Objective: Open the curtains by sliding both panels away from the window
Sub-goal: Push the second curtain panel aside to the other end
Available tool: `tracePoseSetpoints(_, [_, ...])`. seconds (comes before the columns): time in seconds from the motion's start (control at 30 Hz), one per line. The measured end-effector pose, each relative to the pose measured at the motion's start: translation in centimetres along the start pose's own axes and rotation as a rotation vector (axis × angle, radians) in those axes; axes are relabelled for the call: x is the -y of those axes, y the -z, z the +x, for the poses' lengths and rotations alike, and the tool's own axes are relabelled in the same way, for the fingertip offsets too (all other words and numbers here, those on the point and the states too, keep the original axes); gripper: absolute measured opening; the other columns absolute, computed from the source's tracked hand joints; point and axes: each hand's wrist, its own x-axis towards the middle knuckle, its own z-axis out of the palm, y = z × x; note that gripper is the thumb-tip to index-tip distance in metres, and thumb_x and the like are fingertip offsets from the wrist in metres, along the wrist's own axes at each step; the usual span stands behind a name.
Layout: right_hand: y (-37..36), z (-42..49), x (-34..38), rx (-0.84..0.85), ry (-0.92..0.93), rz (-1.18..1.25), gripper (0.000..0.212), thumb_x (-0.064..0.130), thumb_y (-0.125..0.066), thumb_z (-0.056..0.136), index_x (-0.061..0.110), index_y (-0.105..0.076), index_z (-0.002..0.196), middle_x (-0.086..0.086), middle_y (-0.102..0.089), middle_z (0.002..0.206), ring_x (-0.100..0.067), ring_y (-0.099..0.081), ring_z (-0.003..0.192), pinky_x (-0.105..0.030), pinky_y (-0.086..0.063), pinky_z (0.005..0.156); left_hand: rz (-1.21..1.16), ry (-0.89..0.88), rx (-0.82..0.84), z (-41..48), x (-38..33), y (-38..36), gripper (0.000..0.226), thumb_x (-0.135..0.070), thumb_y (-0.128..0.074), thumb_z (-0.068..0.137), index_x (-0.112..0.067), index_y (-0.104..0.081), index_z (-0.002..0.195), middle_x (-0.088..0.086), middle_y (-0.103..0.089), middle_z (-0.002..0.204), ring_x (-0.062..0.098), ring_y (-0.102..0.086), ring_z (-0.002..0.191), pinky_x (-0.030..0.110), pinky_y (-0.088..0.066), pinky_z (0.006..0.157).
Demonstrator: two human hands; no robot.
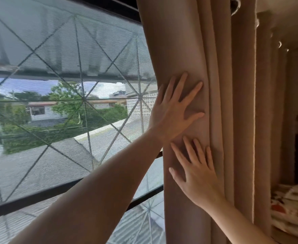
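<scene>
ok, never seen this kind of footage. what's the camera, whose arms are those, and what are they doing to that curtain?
There is no machine here: this is one wide-angle camera worn on a person's head, looking forward and down at their own bare hands. The left hand and the right hand both lie flat, fingers spread, on the gathered beige fabric curtain panel, with the left hand above the right. Neither has a closed grip on the cloth; they press against it. The panel is bunched in folds at the right of the screened window with its diamond-pattern metal grille, which is uncovered here. At far right a floral-patterned cloth shows inside the room.
</scene>
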Motion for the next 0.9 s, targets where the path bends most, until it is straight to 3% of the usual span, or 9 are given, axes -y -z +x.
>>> tracePoseSetpoints(0.27, [-1.5, 1.6, -7.6, 0.002, 0.045, 0.019, 0.072, 0.065, -0.036, 0.107, 0.037, -0.023, 0.172, -0.005, -0.018, 0.181, -0.032, -0.012, 0.166, -0.063, -0.016, 0.131, 0.029, 0.009, 0.034, 3.2, -3.9, -5.2, 0.086, -0.08, -0.042, 0.105, -0.037, -0.026, 0.177, 0.014, -0.016, 0.187, 0.04, -0.02, 0.172, 0.058, -0.02, 0.139])
tracePoseSetpoints(0.6, [-3.5, 3.2, -16.8, 0.015, 0.083, 0.047, 0.074, 0.068, -0.034, 0.106, 0.039, -0.018, 0.173, -0.004, -0.015, 0.181, -0.031, -0.01, 0.166, -0.059, -0.011, 0.132, 0.04, 0.066, 0.063, 7.2, -8.2, -11.5, 0.088, -0.081, -0.043, 0.105, -0.036, -0.022, 0.178, 0.012, -0.012, 0.188, 0.038, -0.018, 0.172, 0.057, -0.02, 0.141])
tracePoseSetpoints(0.73, [-4.0, 4.1, -19.8, 0.006, 0.088, 0.057, 0.074, 0.068, -0.036, 0.105, 0.037, -0.025, 0.172, -0.005, -0.02, 0.18, -0.033, -0.016, 0.164, -0.058, -0.008, 0.131, 0.029, 0.078, 0.106, 8.8, -10.0, -14.0, 0.09, -0.08, -0.043, 0.106, -0.036, -0.016, 0.179, 0.011, -0.007, 0.188, 0.038, -0.014, 0.173, 0.057, -0.017, 0.141])
tracePoseSetpoints(0.9, [-4.7, 4.8, -23.3, -0.001, 0.109, 0.057, 0.074, 0.071, -0.025, 0.106, 0.038, -0.023, 0.172, -0.004, -0.02, 0.18, -0.033, -0.014, 0.165, -0.059, -0.007, 0.131, 0.021, 0.077, 0.129, 10.5, -11.6, -16.3, 0.089, -0.079, -0.044, 0.106, -0.036, -0.016, 0.179, 0.011, -0.006, 0.188, 0.039, -0.011, 0.173, 0.057, -0.012, 0.14])
